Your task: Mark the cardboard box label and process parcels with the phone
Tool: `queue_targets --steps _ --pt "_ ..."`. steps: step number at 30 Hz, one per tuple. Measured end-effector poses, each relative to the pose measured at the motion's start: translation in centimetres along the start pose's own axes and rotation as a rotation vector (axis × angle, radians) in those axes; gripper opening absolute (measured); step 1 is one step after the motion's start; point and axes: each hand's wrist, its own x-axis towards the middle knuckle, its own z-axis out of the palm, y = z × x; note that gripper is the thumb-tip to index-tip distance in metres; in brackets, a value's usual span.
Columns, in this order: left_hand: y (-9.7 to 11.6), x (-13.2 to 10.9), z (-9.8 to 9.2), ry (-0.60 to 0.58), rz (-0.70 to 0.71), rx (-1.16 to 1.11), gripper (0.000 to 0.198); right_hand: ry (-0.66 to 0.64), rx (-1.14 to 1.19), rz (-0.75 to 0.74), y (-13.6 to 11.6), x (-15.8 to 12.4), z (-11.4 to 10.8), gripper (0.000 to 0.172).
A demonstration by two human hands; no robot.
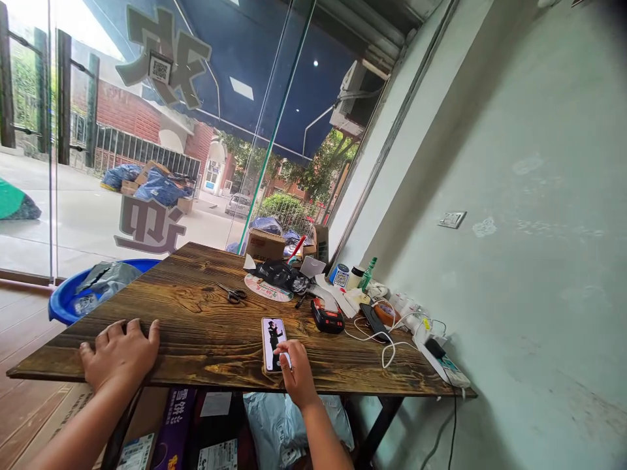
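My left hand (120, 356) lies palm down near the front left edge of the wooden table, fingers spread, holding nothing. A smartphone (268, 333) rests flat on the table close to the front edge. Its lit screen shows a dark figure in a hat on a pale background. Over the phone's lower right part is my right hand (296, 375), thumb and fingers apart and not wrapped round it. Whether a fingertip touches the screen I cannot tell. A pair of dark-handled scissors (235, 296) lies open further back.
A black-and-red device (327, 317), a second phone (375, 321), white cables (389, 352) and a power strip (453, 372) crowd the right side by the wall. A green bottle (367, 274) stands behind them. A blue tub (61, 307) sits left; parcels (274, 418) lie underneath.
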Motion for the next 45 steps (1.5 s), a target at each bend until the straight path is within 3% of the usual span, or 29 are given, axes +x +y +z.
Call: queue_targets --steps 6,16,26,34,45 --pt "-0.2 0.6 0.4 -0.065 -0.067 0.064 0.069 0.002 0.052 0.001 0.9 0.2 0.1 0.062" --pt "0.3 0.3 -0.2 -0.087 -0.057 0.039 0.074 -0.076 0.089 -0.098 -0.5 -0.2 -0.7 0.063" --pt "0.2 0.0 -0.6 -0.085 -0.036 -0.015 0.072 0.009 0.048 -0.021 0.1 -0.1 -0.1 0.061" --pt "0.3 0.0 -1.0 -0.101 -0.030 -0.003 0.074 -0.058 0.056 -0.048 -0.3 0.1 -0.5 0.059" --pt "0.2 0.2 -0.5 -0.103 -0.038 0.015 0.076 0.137 0.213 -0.010 -0.1 -0.2 -0.3 0.060"
